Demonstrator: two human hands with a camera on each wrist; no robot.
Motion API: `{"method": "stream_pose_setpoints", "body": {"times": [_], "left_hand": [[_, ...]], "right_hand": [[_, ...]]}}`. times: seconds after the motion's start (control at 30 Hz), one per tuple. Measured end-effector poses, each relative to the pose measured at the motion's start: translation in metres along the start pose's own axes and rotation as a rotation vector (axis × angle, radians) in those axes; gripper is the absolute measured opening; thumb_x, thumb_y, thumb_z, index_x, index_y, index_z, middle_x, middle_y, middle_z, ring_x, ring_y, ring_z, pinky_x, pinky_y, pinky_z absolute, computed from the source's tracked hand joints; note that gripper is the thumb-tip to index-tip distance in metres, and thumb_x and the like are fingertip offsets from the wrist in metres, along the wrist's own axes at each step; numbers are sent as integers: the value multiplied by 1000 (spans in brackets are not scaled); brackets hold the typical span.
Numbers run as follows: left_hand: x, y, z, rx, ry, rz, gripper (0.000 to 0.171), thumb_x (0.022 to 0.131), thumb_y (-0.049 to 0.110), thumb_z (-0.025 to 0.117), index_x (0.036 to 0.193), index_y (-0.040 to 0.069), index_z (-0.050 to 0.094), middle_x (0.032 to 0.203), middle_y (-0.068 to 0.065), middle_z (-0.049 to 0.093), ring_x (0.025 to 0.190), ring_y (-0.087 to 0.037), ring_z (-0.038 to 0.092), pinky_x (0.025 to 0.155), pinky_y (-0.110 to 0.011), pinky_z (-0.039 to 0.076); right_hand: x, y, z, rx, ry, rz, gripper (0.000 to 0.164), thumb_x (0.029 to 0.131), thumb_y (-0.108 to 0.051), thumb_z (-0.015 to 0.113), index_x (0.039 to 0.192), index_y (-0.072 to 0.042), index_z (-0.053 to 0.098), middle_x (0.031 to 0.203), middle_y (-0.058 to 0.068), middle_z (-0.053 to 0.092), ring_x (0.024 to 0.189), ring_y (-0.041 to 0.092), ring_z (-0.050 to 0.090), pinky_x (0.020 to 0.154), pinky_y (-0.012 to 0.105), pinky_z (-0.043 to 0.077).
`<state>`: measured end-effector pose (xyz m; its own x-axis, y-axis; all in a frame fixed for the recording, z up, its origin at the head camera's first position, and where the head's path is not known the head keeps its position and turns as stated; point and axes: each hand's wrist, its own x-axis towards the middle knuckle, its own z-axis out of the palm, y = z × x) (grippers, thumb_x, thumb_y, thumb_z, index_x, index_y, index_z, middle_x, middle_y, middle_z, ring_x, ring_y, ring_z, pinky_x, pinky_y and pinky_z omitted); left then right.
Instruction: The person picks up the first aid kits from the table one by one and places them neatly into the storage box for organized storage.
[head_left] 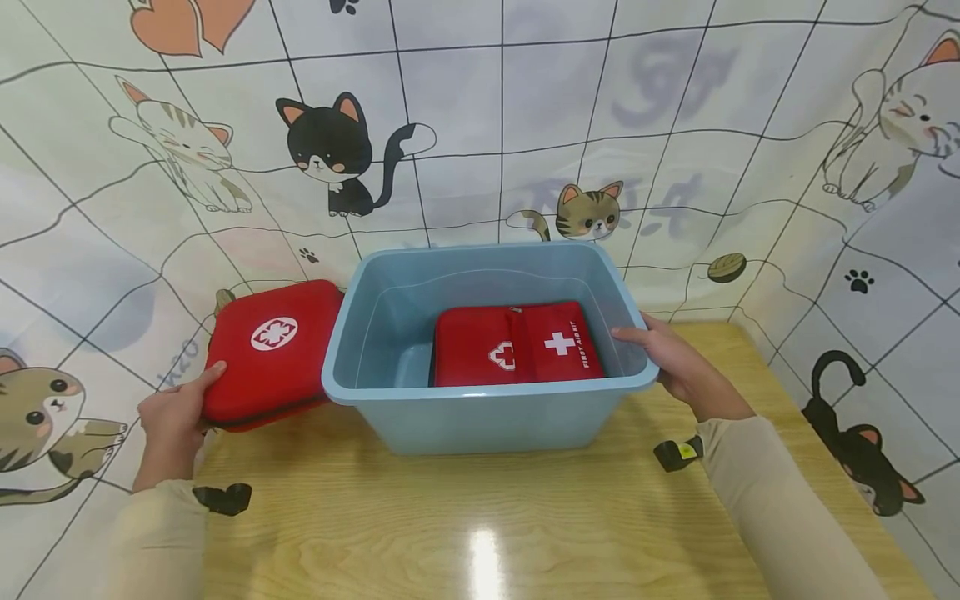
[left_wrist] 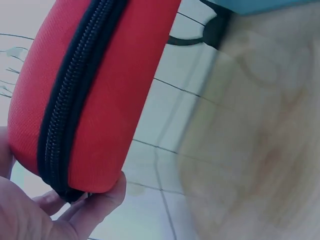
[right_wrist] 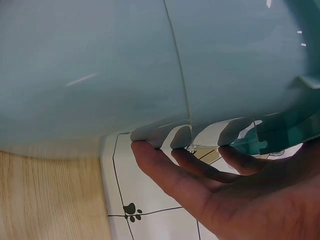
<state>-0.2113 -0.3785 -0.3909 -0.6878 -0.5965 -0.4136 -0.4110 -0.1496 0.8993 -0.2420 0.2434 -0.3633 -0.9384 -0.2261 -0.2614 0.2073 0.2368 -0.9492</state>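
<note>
At the left of the head view, my left hand [head_left: 174, 417] grips a red zippered first aid case [head_left: 292, 375] by its near left edge. The case has a white round emblem on top, and the left wrist view shows its black zipper [left_wrist: 62, 100]. It sits right beside a light blue plastic bin [head_left: 487, 423]. My right hand [head_left: 686, 367] holds the bin's right rim, thumb over the inside and fingers against the outer wall. Inside the bin lies a red first aid bag [head_left: 480, 333] with white crosses and "FIRST AID KIT" lettering; its lower edge is hidden by the front wall.
The bin stands on a light wooden table [head_left: 420, 525], close to a back wall [head_left: 465, 183] covered in a cat-print tile pattern. The same pattern runs along both sides. Black straps [head_left: 225, 499] show at both wrists.
</note>
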Motion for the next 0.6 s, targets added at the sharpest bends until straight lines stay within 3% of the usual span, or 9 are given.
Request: {"method": "stream_pose_setpoints", "body": {"times": [0.07, 0.17, 0.37, 0.6], "left_hand": [[-5, 8, 0, -89, 19, -2, 116, 64, 49, 90, 156, 8, 32, 108, -1, 57, 53, -4, 61, 61, -27, 55], [-14, 18, 0, -165, 63, 17, 110, 63, 46, 91, 154, 12, 38, 112, 1, 58, 58, -3, 61, 54, -22, 53], [-22, 33, -5, -243, 104, 18, 102, 68, 43, 89, 153, 19, 39, 143, 0, 48, 83, -7, 59, 47, -18, 51], [-29, 48, -12, -339, 98, -3, 91, 68, 38, 91, 146, 21, 46, 120, 7, 57, 64, -6, 63, 43, -21, 52]], "right_hand": [[0, 0, 0, -1, 0, 0, 75, 103, -24, 48, 162, -19, 3, 160, 25, 17, 139, 54, 26, 106, 68, 34], [1, 1, 0, -1, -1, 1, 75, 103, -24, 48, 162, -20, 3, 160, 25, 17, 140, 54, 25, 106, 68, 33], [1, 1, 0, 7, -1, 3, 75, 102, -24, 49, 162, -19, 3, 161, 25, 17, 140, 54, 24, 107, 69, 31], [2, 1, 1, 9, -1, 8, 75, 102, -25, 49, 162, -20, 4, 161, 24, 17, 140, 53, 24, 106, 68, 32]]}}
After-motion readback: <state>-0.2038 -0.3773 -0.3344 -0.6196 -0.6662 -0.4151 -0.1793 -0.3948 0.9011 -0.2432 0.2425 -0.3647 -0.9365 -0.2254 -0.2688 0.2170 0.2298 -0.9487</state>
